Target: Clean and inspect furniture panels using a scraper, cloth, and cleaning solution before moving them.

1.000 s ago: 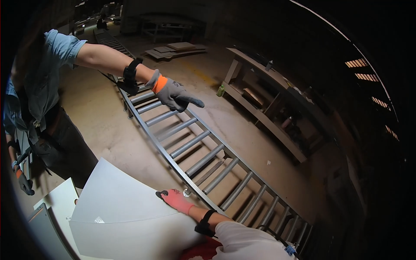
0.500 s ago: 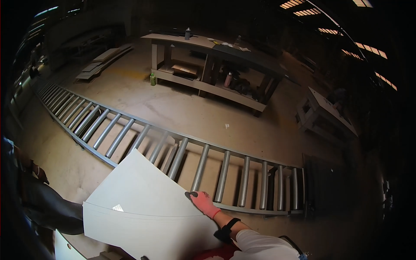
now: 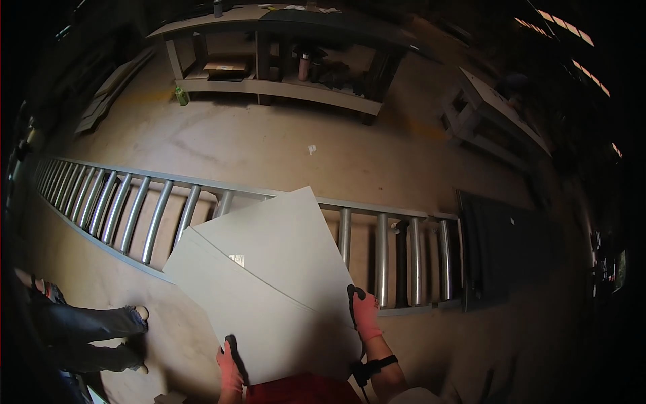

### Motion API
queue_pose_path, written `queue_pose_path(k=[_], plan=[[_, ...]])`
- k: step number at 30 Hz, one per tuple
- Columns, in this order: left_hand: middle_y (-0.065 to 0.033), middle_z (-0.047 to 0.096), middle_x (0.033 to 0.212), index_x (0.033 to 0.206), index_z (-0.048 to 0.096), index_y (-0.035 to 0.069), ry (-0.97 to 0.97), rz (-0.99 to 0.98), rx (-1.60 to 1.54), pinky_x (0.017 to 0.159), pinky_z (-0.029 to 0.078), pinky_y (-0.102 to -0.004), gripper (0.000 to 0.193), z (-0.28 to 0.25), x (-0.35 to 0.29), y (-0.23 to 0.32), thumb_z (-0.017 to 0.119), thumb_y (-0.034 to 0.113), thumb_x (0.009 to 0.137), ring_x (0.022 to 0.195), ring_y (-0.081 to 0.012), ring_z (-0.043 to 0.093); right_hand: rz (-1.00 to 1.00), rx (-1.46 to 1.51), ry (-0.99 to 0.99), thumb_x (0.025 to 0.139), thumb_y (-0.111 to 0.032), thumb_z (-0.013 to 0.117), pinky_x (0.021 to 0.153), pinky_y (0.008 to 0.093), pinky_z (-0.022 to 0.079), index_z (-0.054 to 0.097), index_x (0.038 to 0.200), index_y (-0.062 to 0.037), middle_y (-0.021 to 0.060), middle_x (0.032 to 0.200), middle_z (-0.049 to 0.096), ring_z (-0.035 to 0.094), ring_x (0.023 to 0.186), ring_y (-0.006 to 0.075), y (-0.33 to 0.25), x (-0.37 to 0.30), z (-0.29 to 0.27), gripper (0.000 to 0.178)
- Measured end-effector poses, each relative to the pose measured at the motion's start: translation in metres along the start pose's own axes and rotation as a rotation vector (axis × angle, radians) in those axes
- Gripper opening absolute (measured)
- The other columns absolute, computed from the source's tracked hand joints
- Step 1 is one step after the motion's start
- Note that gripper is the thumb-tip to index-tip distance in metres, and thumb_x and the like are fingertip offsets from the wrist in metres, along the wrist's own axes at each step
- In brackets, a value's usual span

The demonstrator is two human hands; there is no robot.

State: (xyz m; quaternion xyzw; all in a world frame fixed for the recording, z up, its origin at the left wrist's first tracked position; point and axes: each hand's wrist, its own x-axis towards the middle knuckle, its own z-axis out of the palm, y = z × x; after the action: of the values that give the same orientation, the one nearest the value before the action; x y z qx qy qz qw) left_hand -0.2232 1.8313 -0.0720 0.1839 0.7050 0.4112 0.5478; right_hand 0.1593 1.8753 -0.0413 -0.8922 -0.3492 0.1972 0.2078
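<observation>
A large pale panel (image 3: 269, 269) lies across my front, its far corner out over the roller conveyor (image 3: 151, 219). A thin line crosses its surface, and a small white label (image 3: 236, 259) is stuck near that line. My left hand (image 3: 230, 367), in a pink glove with dark fingertips, is closed on the near left edge. My right hand (image 3: 365, 314), gloved alike, grips the right edge beside the conveyor's near rail. Both thumbs show on top; the fingers beneath the panel are hidden.
Another person's legs (image 3: 101, 330) stand at the left, near the conveyor. Dark sheets (image 3: 505, 249) lean past its right end. Beyond it is a long workbench (image 3: 282, 91) with a bottle and boxes on its shelf, a green bottle (image 3: 181, 96) on the floor and a smaller table (image 3: 494, 108).
The panel has turned and moved right, its far corner now further over the rollers. My left hand has come into view on its edge. My view has shifted, and more of the person's legs shows.
</observation>
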Motion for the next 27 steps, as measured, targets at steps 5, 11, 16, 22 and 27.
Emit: queue_pose_path(k=[5, 11, 16, 22, 27], plan=[[-0.0140, 0.063, 0.091, 0.105, 0.058, -0.006, -0.053, -0.021, 0.172, 0.074, 0.046, -0.0343, 0.045, 0.093, 0.059, -0.027, 0.054, 0.036, 0.088, 0.078, -0.0219, 0.057, 0.214, 0.070, 0.214, 0.082, -0.024, 0.058, 0.072, 0.0415, 0.049, 0.065, 0.086, 0.0063, 0.0243, 0.080, 0.064, 0.063, 0.081, 0.0361, 0.066, 0.040, 0.014, 0.031], [-0.0199, 0.065, 0.086, 0.098, 0.062, -0.004, 0.030, 0.000, 0.375, 0.076, 0.047, -0.0365, 0.046, 0.140, 0.109, -0.027, 0.054, 0.040, 0.086, 0.080, -0.0295, 0.061, 0.280, 0.263, 0.223, 0.085, -0.015, 0.055, 0.062, 0.0373, 0.046, 0.061, 0.083, 0.0107, 0.0163, 0.071, 0.063, 0.059, 0.064, 0.0266, 0.051, 0.065, 0.032, 0.027], [-0.0170, 0.065, 0.096, 0.106, 0.060, -0.001, 0.097, -0.101, 0.348, 0.082, 0.046, -0.0358, 0.055, 0.133, 0.077, 0.011, 0.057, 0.047, 0.081, 0.089, -0.0285, 0.062, 0.126, 0.339, -0.022, 0.093, -0.020, 0.048, 0.066, 0.0305, 0.049, 0.061, 0.100, 0.0089, 0.0164, 0.084, 0.066, 0.061, 0.073, 0.0243, -0.008, 0.073, -0.003, 0.033], [-0.0155, 0.064, 0.102, 0.114, 0.056, -0.001, 0.108, -0.184, 0.226, 0.086, 0.045, -0.0344, 0.066, 0.096, 0.003, 0.113, 0.059, 0.054, 0.078, 0.094, -0.0264, 0.061, -0.195, 0.216, -0.169, 0.090, -0.018, 0.053, 0.060, 0.0331, 0.048, 0.058, 0.109, 0.0084, 0.0202, 0.105, 0.063, 0.060, 0.069, 0.0270, -0.082, 0.075, -0.035, 0.033], [-0.0153, 0.065, 0.097, 0.114, 0.055, -0.004, 0.296, -0.110, 0.078, 0.080, 0.049, -0.0340, 0.067, 0.041, -0.059, 0.139, 0.063, 0.051, 0.076, 0.086, -0.0244, 0.064, -0.019, 0.424, -0.110, 0.083, -0.036, 0.059, 0.069, 0.0370, 0.054, 0.057, 0.093, 0.0090, 0.0186, 0.088, 0.063, 0.064, 0.076, 0.0276, -0.145, 0.061, -0.008, 0.046]])
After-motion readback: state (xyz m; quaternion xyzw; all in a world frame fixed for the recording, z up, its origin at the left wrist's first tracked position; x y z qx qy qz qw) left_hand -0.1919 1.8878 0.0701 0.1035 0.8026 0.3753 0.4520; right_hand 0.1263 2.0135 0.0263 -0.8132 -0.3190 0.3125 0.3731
